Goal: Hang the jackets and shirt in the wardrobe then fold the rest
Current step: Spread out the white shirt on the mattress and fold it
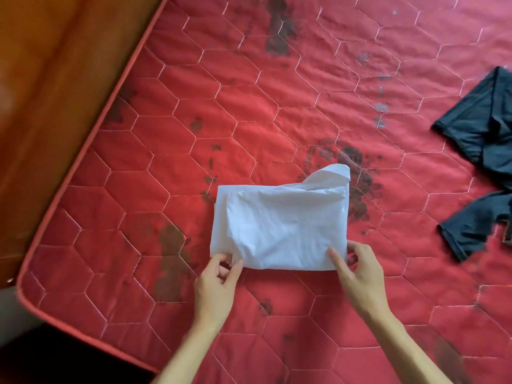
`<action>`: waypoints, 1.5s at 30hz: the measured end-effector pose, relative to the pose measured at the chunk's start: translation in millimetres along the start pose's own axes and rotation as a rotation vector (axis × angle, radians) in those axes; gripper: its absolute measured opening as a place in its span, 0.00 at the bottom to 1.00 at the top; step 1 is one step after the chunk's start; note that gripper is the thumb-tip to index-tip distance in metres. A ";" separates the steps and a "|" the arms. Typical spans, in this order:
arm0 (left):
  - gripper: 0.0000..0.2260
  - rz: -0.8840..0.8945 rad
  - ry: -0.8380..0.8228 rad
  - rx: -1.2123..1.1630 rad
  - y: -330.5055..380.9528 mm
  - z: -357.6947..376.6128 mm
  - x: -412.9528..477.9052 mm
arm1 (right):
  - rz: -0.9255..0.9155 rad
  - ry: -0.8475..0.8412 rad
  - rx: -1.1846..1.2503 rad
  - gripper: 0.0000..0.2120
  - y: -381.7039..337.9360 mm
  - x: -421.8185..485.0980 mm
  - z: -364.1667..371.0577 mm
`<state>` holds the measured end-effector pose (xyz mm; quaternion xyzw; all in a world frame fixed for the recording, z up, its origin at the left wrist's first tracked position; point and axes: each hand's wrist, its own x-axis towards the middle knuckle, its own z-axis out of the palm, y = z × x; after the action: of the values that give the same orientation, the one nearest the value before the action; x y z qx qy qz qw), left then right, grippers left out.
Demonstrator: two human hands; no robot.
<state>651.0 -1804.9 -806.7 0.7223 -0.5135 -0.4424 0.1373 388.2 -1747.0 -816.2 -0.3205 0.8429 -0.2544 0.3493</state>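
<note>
A white garment (282, 223) lies folded into a rough rectangle on the red quilted mattress (194, 106), with one loose corner sticking up at its far right. My left hand (217, 284) pinches its near left corner between thumb and fingers. My right hand (357, 270) grips the near right corner, thumb on top of the cloth. A dark blue-grey garment (482, 167) lies spread and unfolded at the mattress's right edge of view, apart from both hands.
The mattress carries several dark stains. Its piped edge (83, 151) runs diagonally on the left, with a brown wooden bed frame (47, 92) beyond it. A small dark object (508, 232) shows at the right frame edge beside the dark garment.
</note>
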 end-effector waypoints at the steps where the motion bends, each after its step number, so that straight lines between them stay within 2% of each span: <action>1: 0.05 -0.051 -0.040 -0.046 1.3 -1.6 4.7 | 0.015 -0.015 0.002 0.09 -0.3 0.4 -1.2; 3: 0.07 -0.136 -0.115 -0.129 4.2 -7.5 13.6 | 0.032 -0.044 -0.008 0.07 0.3 3.0 -3.2; 6: 0.08 -0.168 -0.147 -0.173 1.6 -16.1 22.2 | 0.056 -0.062 -0.017 0.09 1.2 10.9 -4.4; 9: 0.09 -0.207 -0.095 -0.153 -4.4 -12.8 24.1 | 0.137 -0.059 -0.030 0.13 -3.4 22.3 0.1; 11: 0.08 -0.306 -0.073 -0.227 -3.6 -7.3 22.3 | 0.236 -0.056 -0.008 0.14 -10.4 27.5 3.7; 13: 0.06 -0.378 -0.055 -0.274 1.7 -3.2 19.0 | 0.287 -0.029 0.018 0.11 -17.4 29.9 8.3; 14: 0.06 -0.353 -0.005 -0.189 6.0 -2.1 16.5 | 0.266 0.012 -0.005 0.08 -20.2 28.7 9.5; 15: 0.05 -0.276 0.094 -0.036 11.3 -1.8 13.3 | 0.185 0.082 -0.059 0.10 -20.0 27.3 11.1; 16: 0.05 -0.144 0.231 0.111 18.0 -1.4 9.4 | 0.070 0.162 -0.131 0.17 -20.4 25.3 13.0; 18: 0.15 0.258 0.433 0.272 32.3 4.1 3.2 | -0.204 0.268 -0.285 0.28 -24.8 20.6 20.1; 20: 0.20 0.616 0.354 0.355 41.5 22.0 7.0 | -0.472 0.207 -0.453 0.33 -34.3 15.6 33.4; 21: 0.21 0.716 0.261 0.414 41.8 33.4 12.4 | -0.582 0.127 -0.521 0.32 -33.9 14.5 44.2; 22: 0.22 0.768 0.161 0.488 41.2 43.9 19.5 | -0.657 0.028 -0.573 0.30 -32.6 14.0 54.8; 24: 0.23 0.780 0.049 0.691 35.7 58.7 37.3 | -0.696 -0.136 -0.637 0.27 -26.9 18.8 68.9; 27: 0.25 0.659 0.055 0.819 23.0 59.8 60.7 | -0.632 -0.160 -0.679 0.28 -18.2 36.0 64.3; 30: 0.28 0.367 0.191 0.791 5.4 45.2 70.7 | -0.569 -0.102 -0.745 0.32 -2.6 49.1 46.9; 32: 0.29 0.203 0.234 0.764 -0.5 35.7 69.3 | -0.389 -0.042 -0.692 0.33 5.0 50.6 35.6; 34: 0.28 0.168 0.227 0.756 0.6 30.9 64.3 | -0.205 0.043 -0.596 0.34 3.0 45.5 28.9; 36: 0.28 0.134 0.235 0.647 11.8 28.8 55.6 | -0.158 0.082 -0.499 0.31 -6.2 39.8 25.9; 38: 0.30 -0.016 0.176 0.447 29.4 24.0 44.4 | -0.035 0.050 -0.280 0.31 -21.3 33.6 24.2; 41: 0.33 -0.330 0.035 0.247 44.1 10.4 39.6 | 0.284 -0.019 0.027 0.27 -37.8 31.0 15.2; 43: 0.29 -0.495 -0.079 0.070 48.3 -4.1 42.6 | 0.418 -0.141 0.238 0.20 -45.0 28.4 4.4; 45: 0.22 -0.622 -0.229 -0.102 51.0 -18.9 39.5 | 0.484 -0.310 0.327 0.18 -52.2 21.2 -8.2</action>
<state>637.2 -1866.1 -782.3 0.7823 -0.2577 -0.5664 -0.0268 389.3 -1795.2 -786.0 -0.0854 0.7794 -0.2442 0.5707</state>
